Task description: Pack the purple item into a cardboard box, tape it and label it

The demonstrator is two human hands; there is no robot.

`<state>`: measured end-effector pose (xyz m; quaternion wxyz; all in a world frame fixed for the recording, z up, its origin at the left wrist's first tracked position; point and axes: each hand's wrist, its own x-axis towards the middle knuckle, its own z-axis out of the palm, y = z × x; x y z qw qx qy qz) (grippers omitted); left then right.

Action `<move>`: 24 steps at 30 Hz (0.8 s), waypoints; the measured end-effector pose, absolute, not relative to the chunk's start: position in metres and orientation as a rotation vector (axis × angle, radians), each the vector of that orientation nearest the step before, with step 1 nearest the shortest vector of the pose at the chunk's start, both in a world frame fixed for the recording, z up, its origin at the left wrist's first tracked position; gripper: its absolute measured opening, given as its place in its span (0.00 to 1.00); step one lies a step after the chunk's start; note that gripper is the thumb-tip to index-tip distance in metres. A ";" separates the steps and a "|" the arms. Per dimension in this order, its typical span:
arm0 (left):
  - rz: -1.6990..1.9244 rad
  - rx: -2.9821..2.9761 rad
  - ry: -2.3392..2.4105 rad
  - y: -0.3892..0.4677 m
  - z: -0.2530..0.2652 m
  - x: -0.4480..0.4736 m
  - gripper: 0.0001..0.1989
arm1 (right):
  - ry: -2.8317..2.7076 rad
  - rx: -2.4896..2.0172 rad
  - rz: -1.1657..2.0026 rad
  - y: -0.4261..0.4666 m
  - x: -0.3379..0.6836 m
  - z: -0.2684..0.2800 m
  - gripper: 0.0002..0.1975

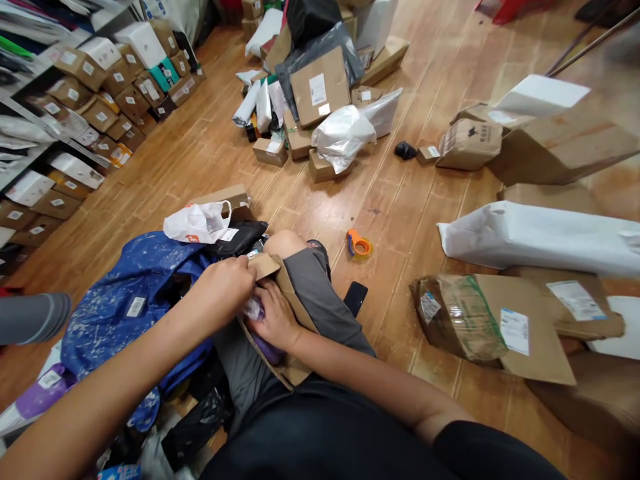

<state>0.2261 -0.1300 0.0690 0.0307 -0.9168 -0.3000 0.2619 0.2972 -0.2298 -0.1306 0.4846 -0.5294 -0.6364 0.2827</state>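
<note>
An open cardboard box (299,307) rests on my lap, tilted, with its flaps up. My left hand (231,285) is closed on a flap at the box's far left edge. Inside the box my right hand (276,319) has its fingers curled over a purple item (270,349) with clear plastic about it; the fingertips are partly hidden. What the purple item is, I cannot make out. On the floor beyond my knee lies an orange tape dispenser (359,245), and a black phone (355,298) is beside my leg.
A blue sack (130,273) and a white plastic bag (197,222) lie to my left. Parcels are piled ahead (320,83). More boxes (530,320) and a long white package (545,233) are at the right. Shelves of boxes (90,100) stand at the far left.
</note>
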 end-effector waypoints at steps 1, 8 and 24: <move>0.835 -2.828 -0.914 -0.127 0.071 0.227 0.12 | -1.534 -1.269 0.691 -0.228 0.298 -0.130 0.28; 1.061 -2.878 -0.841 -0.117 0.085 0.243 0.14 | -1.362 -1.274 0.768 -0.233 0.300 -0.128 0.32; 1.295 -2.836 -1.089 -0.103 0.053 0.258 0.22 | -1.617 -1.361 0.277 -0.243 0.323 -0.109 0.19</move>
